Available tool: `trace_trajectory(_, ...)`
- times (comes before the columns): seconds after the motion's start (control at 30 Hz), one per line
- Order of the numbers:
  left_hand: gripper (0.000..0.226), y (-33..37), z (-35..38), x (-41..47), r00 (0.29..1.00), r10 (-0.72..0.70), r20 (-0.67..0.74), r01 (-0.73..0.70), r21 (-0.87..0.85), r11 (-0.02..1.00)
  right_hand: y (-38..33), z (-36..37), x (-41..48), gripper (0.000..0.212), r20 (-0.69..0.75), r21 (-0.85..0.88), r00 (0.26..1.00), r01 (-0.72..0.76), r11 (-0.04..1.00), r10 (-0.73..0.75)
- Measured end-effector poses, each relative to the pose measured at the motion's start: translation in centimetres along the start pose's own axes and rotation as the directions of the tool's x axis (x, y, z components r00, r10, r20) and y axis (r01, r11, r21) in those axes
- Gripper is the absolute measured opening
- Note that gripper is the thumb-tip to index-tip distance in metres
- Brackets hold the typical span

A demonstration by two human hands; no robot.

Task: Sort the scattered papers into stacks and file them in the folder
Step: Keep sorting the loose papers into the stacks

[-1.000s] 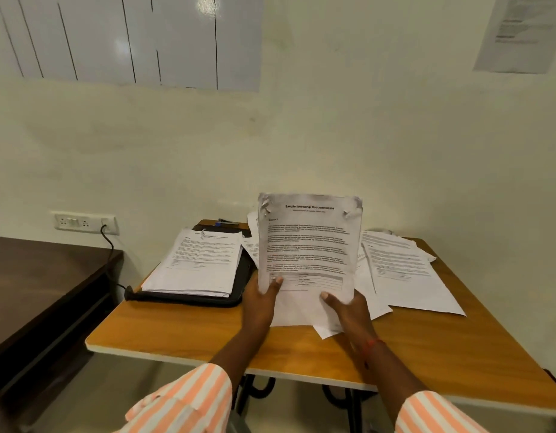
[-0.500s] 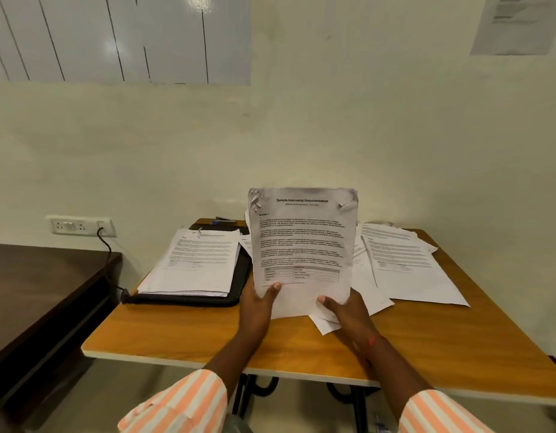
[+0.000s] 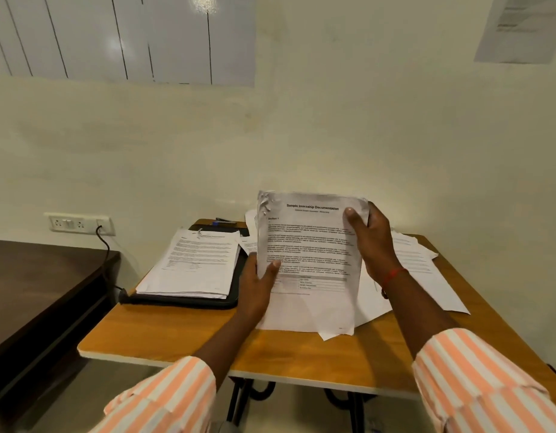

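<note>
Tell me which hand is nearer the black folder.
Left. The left hand holds the internship document by its left edge, right beside the black folder; the right hand holds the document's top right corner, farther away.

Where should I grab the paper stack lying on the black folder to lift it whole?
The paper stack lies flat on the black folder, near edge facing you, layers showing. Probably pinch that near edge from the front, fingers under, thumb on top, once your left hand and right hand release the internship document.
</note>
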State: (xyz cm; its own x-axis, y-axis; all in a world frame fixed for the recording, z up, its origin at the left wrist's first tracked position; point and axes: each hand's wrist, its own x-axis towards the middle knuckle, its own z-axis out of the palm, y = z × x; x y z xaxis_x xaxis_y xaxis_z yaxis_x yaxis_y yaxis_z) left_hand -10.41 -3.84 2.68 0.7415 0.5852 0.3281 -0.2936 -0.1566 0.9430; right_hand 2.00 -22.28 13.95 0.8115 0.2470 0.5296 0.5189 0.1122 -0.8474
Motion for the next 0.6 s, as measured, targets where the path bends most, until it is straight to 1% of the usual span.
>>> trace_trajectory(0.1, 0.039, 6.0, 0.4, 3.4, 0.993, 0.115, -0.025, -0.114, 0.042, 0.993, 0.1, 0.0, -0.1, 0.037, -0.010, -0.001, 1.000, -0.011, 1.000, 0.011)
trace_trajectory(0.13, 0.037, 7.6, 0.5, 4.4, 0.990, 0.138, -0.035, -0.137, 0.036, 0.990, -0.1, 0.1, -0.4, 0.038, -0.016, 0.006, 1.000, -0.013, 1.000, 0.013)
trace_trajectory(0.2, 0.026, 9.4, 0.7, 5.7, 0.980, 0.189, -0.057, -0.187, 0.043, 0.981, -0.3, 0.3, -0.6, 0.043, -0.043, 0.025, 0.999, -0.029, 0.999, 0.030)
trace_trajectory(0.23, 0.023, 9.7, 0.8, 6.1, 0.975, 0.214, -0.065, -0.211, 0.048, 0.976, -0.5, 0.4, -0.8, 0.042, -0.062, 0.026, 0.998, -0.027, 0.999, 0.029)
trace_trajectory(0.33, 0.024, 9.7, 1.0, 6.2, 0.969, 0.232, -0.084, -0.229, 0.041, 0.972, -1.0, 0.7, -1.4, 0.029, -0.086, 0.038, 0.996, 0.013, 0.999, -0.010)
trace_trajectory(0.47, 0.027, 10.0, 1.3, 5.6, 0.959, 0.240, -0.150, -0.236, 0.045, 0.971, -1.2, 1.0, -1.7, 0.031, -0.087, 0.025, 0.995, 0.046, 0.999, -0.043)
trace_trajectory(0.6, 0.027, 10.2, 1.5, 5.0, 0.949, 0.259, -0.178, -0.253, 0.057, 0.966, -0.9, 1.2, -1.9, 0.037, -0.103, 0.040, 0.994, 0.033, 0.999, -0.029)
